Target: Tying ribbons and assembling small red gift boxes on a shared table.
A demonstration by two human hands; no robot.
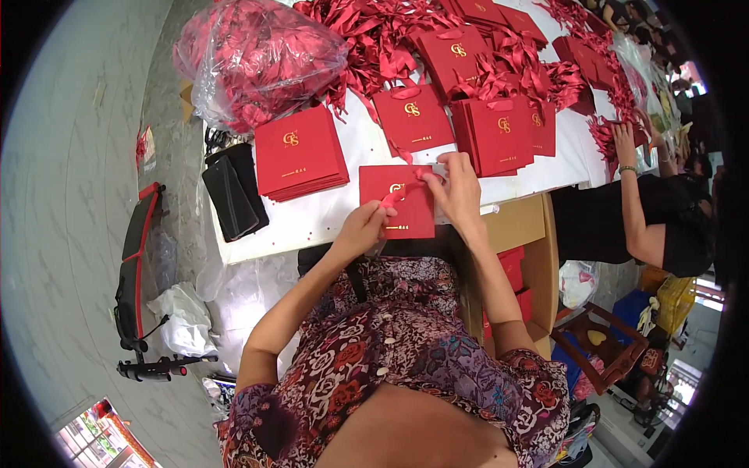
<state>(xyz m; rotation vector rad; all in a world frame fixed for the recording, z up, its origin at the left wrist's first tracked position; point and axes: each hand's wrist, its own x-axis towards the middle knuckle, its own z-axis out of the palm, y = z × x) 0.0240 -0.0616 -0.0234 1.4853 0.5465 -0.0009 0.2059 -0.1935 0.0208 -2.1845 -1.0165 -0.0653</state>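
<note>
Ribbon handling on a single red bag (pixel 416 225), which lies flat by the front edge of the white table (pixel 308 212), between the two hands. Left hand (pixel 362 232): thumb and fingers closed on a bit of pink-red ribbon (pixel 388 200) over the bag's face. Right hand (pixel 460 193): thumb at ribbon near the bag's upper edge, other fingers raised — cannot tell whether the pinch is firm. Step in hand, as judged: arranging or tying the ribbon at the bag's top; no finished bow visible. Next move would call for a secure right-hand pinch and even tension, with the left grip kept light so that the bag does not crease or skew. Neat stack of red bags (pixel 300 152) sits just beyond, to the left; loose ribbon pile (pixel 367 39) farther back — well apart from the hands.
</note>
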